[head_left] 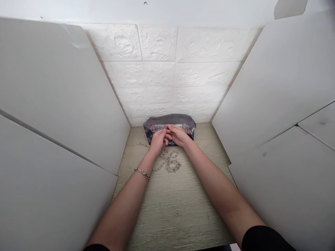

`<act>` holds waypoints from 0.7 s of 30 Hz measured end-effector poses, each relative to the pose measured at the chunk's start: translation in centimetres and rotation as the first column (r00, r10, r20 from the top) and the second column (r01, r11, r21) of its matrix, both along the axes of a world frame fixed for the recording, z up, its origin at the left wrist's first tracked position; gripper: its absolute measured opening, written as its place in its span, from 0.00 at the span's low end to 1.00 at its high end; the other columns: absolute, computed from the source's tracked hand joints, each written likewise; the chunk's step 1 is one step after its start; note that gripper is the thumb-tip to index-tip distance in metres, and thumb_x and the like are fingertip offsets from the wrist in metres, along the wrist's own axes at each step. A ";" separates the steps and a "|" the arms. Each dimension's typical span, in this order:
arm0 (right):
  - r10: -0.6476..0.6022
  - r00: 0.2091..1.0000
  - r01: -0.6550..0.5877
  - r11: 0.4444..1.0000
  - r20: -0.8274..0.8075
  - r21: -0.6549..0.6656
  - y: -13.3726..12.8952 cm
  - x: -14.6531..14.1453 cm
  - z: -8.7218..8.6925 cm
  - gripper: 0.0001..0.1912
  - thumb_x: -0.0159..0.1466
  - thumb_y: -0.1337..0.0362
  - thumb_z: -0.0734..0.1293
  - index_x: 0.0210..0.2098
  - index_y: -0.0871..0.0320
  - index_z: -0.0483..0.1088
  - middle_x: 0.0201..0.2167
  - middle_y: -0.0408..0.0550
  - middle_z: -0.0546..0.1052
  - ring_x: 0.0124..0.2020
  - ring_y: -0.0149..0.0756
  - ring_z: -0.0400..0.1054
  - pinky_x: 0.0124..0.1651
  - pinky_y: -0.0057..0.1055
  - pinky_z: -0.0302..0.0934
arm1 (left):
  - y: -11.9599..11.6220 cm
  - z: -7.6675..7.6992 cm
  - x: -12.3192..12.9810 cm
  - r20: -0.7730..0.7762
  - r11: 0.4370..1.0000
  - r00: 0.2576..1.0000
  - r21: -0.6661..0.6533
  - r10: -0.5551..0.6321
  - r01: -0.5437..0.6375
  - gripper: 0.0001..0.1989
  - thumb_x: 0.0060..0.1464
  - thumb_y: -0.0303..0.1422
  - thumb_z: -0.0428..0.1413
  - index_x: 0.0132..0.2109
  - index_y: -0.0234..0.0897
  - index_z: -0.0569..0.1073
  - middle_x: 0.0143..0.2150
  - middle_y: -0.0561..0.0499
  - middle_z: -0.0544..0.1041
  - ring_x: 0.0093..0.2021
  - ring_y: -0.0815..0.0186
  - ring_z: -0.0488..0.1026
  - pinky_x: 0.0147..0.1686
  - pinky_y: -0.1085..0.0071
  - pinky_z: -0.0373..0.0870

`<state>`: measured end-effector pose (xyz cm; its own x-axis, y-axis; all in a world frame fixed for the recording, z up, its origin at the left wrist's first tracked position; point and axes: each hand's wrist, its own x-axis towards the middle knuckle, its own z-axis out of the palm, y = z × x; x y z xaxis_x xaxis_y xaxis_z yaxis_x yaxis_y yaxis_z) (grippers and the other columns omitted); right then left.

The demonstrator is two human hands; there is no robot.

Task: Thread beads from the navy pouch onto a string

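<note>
Left arm and right arm reach forward, curled fingers close together

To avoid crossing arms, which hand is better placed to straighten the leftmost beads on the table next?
Probably the left hand: it's nearer the leftmost beads, while the right hand is on its far side.

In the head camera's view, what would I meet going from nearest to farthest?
Black right sleeve → beaded strands on the tabletop → open dark container of beads → white brick-patterned wall.
</note>
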<state>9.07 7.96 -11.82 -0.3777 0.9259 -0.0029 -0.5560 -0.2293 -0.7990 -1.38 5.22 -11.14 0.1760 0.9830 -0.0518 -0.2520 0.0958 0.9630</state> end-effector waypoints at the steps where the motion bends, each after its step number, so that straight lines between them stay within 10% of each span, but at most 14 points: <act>1: 0.001 1.000 -0.001 1.000 0.000 -0.004 0.0 0.0 0.0 0.06 0.54 0.65 0.63 0.29 0.61 0.64 0.19 0.40 0.65 0.16 0.24 0.57 0.16 0.22 0.53 | -0.1 0.1 0.0 0.009 1.000 1.000 -0.002 -0.001 0.001 0.13 0.47 0.39 0.48 0.31 0.32 0.64 0.18 0.55 0.67 0.11 0.77 0.58 0.09 0.80 0.42; 8: -0.077 0.996 0.073 0.993 -0.048 -0.089 0.0 0.2 -0.1 0.02 0.56 0.70 0.61 0.28 0.61 0.65 0.25 0.41 0.68 0.25 0.22 0.62 0.34 0.20 0.59 | -0.7 0.9 -0.2 0.066 0.996 0.997 -0.078 -0.043 0.048 0.11 0.49 0.38 0.46 0.25 0.37 0.56 0.12 0.63 0.48 0.09 0.80 0.41 0.09 0.82 0.36; 21: -0.018 0.998 0.015 0.999 -0.054 -0.047 0.1 0.0 -0.2 0.02 0.54 0.71 0.63 0.26 0.63 0.67 0.24 0.42 0.69 0.26 0.22 0.63 0.36 0.20 0.59 | -0.6 1.0 -0.5 0.046 0.993 0.998 -0.108 -0.051 0.056 0.06 0.46 0.33 0.46 0.26 0.36 0.59 0.14 0.62 0.47 0.10 0.80 0.42 0.10 0.83 0.35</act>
